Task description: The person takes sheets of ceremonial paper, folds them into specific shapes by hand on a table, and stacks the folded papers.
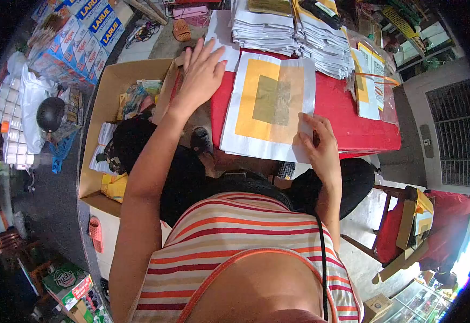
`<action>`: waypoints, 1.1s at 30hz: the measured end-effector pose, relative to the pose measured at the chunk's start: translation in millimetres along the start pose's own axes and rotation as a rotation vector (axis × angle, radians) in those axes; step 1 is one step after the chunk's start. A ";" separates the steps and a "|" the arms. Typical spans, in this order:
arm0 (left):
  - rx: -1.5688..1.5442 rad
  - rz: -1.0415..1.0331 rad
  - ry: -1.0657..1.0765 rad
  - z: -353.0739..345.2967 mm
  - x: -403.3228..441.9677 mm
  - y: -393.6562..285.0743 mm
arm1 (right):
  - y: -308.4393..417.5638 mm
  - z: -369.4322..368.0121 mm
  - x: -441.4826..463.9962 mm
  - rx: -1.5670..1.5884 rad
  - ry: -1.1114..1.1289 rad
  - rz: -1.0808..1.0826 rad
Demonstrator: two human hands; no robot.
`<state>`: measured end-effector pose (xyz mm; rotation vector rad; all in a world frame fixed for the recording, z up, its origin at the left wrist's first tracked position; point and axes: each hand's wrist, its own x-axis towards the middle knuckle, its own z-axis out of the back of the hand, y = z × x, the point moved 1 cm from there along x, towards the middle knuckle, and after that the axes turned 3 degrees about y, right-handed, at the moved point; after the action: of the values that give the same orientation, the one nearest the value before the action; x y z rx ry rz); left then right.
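Note:
A stack of joss paper (245,126), white with an orange panel and a dull gold square, lies on the red-covered table (361,134) and overhangs its front edge. My right hand (321,148) is at its right edge, thumb and fingers pinching the margin. Up and to the left, my left hand (201,75) has its fingers stretched and slightly apart, lying over a white sheet (225,40) at the table's left side. Behind the joss paper stand tall piles of white folded paper (264,35), with a gold-faced sheet on top.
A dark object with a label (321,13) rests on the right pile. Plastic-wrapped paper bundles (372,81) lie at the table's right. Left of my legs is an open cardboard box (108,89) holding packets. A chair (388,226) stands at right; beer cartons (79,43) are stacked at upper left.

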<state>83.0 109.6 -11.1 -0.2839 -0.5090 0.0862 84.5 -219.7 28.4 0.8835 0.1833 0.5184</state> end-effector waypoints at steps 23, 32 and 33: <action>0.062 -0.004 0.164 -30.8 18.7 -29.9 | -25.0 8.4 -9.9 0.463 0.015 0.036; -0.192 0.097 0.341 24.9 -2.9 -105.8 | -32.4 4.9 -3.7 0.449 -0.029 -0.071; -0.163 0.086 0.306 23.9 -13.2 -121.4 | -33.2 3.7 -2.7 0.478 -0.043 -0.105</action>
<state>61.1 -2.7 37.7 -0.4703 -0.2000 0.0829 95.4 -240.9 4.8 1.3415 0.3199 0.3610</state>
